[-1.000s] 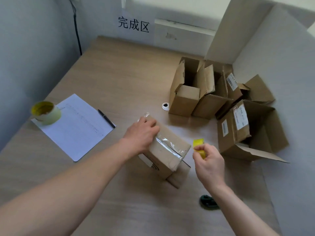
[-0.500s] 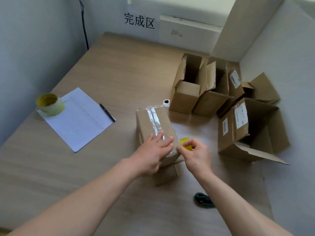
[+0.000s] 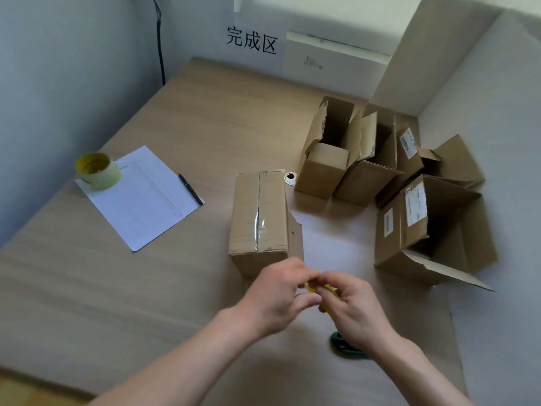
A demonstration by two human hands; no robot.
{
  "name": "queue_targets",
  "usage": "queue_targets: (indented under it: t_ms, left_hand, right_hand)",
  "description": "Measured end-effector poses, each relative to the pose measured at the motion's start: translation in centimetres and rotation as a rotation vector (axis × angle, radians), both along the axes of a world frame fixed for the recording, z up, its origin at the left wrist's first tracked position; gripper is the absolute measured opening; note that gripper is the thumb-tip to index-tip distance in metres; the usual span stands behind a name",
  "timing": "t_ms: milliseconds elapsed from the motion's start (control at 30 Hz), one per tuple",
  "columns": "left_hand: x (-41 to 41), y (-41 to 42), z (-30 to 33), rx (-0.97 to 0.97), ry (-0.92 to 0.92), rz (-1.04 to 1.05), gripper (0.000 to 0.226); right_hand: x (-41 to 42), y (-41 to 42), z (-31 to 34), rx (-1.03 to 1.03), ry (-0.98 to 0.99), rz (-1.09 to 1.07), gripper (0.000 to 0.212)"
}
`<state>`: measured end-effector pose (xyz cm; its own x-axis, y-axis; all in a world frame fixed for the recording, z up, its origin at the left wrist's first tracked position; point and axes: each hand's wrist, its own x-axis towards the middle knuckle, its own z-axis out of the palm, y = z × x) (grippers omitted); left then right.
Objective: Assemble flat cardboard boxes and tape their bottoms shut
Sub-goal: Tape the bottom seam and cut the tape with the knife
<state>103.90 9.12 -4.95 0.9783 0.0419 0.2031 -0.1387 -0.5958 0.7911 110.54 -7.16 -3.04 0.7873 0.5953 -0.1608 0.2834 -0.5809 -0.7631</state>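
Head view: taped box (image 3: 259,218) stands bottom-up on table (image 3: 181,118), untouched. Left hand (image 3: 275,300) and right hand (image 3: 355,309) meet, both pinching a small yellow tool (image 3: 325,288), probably the cutter. Taping looks finished; next, set the box aside.

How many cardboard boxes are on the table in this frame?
5, possibly more hidden. One taped box lies by the hands. Two open boxes stand at far centre. One labelled box is behind them. A larger open box lies at right.
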Motion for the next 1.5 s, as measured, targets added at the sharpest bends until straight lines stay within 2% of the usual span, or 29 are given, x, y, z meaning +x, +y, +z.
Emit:
queue_targets:
  t_ms: [100, 167, 233, 300, 367, 500, 600, 633, 667, 700, 767, 800, 833, 967, 1500]
  left_hand:
    - [-1.3, -1.3, -0.4, -0.118, -0.035, 0.131, 0.011]
    - [-2.1, -1.6, -0.4, -0.116, -0.041, 0.190, 0.003]
    - [-2.8, -1.5, -0.2, -0.035, -0.053, 0.221, 0.008]
    - [-3.5, -1.1, 0.3, 0.092, -0.094, 0.254, 0.015]
    - [-4.0, -0.3, 0.8, 0.124, -0.110, 0.296, 0.020]
    - [-5.4, 1.8, 1.3, 0.027, -0.116, 0.415, 0.013]
    - [-6.6, 3.2, 0.8, -0.100, -0.096, 0.512, 0.015]
    - [-6.9, 3.6, 0.5, -0.143, -0.088, 0.550, 0.015]
    - [-7.1, 4.0, 0.2, -0.181, -0.081, 0.590, 0.015]
    - [-7.2, 4.4, -0.2, -0.210, -0.077, 0.629, 0.016]
    - [-6.9, 5.0, -1.1, -0.232, -0.062, 0.669, 0.017]
    - [-6.5, 5.0, -1.4, -0.240, -0.054, 0.675, 0.019]
    - [-6.0, 5.2, -1.8, -0.259, -0.049, 0.694, 0.020]
    - [-4.4, 6.5, -3.1, -0.321, -0.008, 0.749, 0.020]
    - [-2.6, 9.2, -5.9, -0.203, 0.012, 0.759, 0.014]
  right_hand:
    - [-0.9, -0.4, 0.1, 0.024, 0.106, -0.014, 0.025]
    - [-1.4, -0.5, 0.0, 0.019, 0.141, 0.001, 0.026]
    - [-1.9, -0.2, 0.1, 0.040, 0.199, 0.011, 0.027]
    - [-2.3, 0.2, 0.4, 0.112, 0.326, -0.007, 0.028]
    - [-2.6, 0.6, 0.8, 0.213, 0.470, 0.025, 0.032]
    - [-1.9, 0.5, 2.2, 0.324, 0.794, 0.159, 0.068]
    - [-0.1, 0.2, 4.0, 0.329, 0.953, 0.221, 0.071]
    - [0.4, 0.3, 4.4, 0.272, 0.939, 0.245, 0.069]
    - [0.8, 0.6, 4.6, 0.141, 0.802, 0.292, 0.066]
    - [1.2, 1.1, 4.7, -0.085, 0.506, 0.342, 0.061]
    - [2.1, 2.1, 4.3, -0.534, -0.285, 0.353, 0.049]
    - [2.1, 2.7, 4.5, -0.602, -0.509, 0.292, 0.044]
    - [2.2, 3.4, 4.5, -0.595, -0.580, 0.256, 0.041]
    - [3.0, 4.9, 3.0, -0.529, -0.640, 0.268, 0.039]
    - [4.6, 6.9, -1.3, -0.517, -0.680, 0.283, 0.046]
